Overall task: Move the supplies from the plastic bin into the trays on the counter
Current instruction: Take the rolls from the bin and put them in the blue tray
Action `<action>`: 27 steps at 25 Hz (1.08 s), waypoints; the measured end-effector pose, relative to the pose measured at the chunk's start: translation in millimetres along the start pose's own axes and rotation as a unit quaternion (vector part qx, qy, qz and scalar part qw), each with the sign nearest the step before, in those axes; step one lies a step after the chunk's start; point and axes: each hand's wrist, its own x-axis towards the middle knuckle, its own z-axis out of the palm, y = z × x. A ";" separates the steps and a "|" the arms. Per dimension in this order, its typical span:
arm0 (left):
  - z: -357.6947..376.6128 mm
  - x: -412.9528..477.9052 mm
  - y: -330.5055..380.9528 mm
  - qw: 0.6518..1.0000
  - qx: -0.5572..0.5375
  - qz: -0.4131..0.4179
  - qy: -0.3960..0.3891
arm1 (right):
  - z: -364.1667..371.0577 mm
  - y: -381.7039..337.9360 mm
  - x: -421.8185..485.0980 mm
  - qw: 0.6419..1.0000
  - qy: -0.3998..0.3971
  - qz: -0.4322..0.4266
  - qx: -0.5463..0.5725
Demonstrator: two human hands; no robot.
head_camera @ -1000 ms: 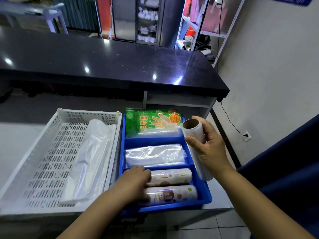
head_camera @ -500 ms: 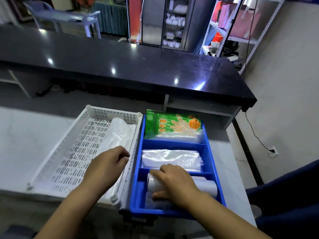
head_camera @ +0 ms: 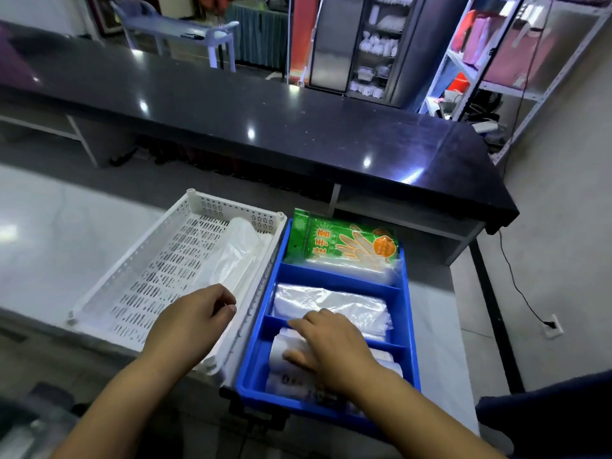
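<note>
A white cylindrical film roll [head_camera: 278, 351], in the near compartment of the blue plastic tray [head_camera: 406, 309], is clasped by the right grip [head_camera: 331, 349]; the left grip [head_camera: 195, 319] is empty, loosely curled. The roll is judged light, stiff-cored and slippery, and is best taken mid-length.

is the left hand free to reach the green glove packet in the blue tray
Probably yes. The left hand seems to hold nothing, over the white basket. The glove packet lies uncovered, and the right hand grips a roll at the blue tray's near end, out of the way.
</note>
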 end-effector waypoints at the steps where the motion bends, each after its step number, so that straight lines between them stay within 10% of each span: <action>1: -2.9 -7.1 -4.2 1.000 0.004 -0.015 0.008 | -4.7 2.9 1.5 1.000 -0.002 -0.004 0.005; 15: -83.7 -159.8 -145.5 0.949 -0.028 -0.268 0.167 | -3.7 -132.4 74.9 0.964 0.006 -0.264 -0.012; 27: -185.2 -280.4 -377.7 0.894 0.017 -0.398 0.208 | 81.7 -379.0 128.4 0.953 -0.067 -0.297 0.008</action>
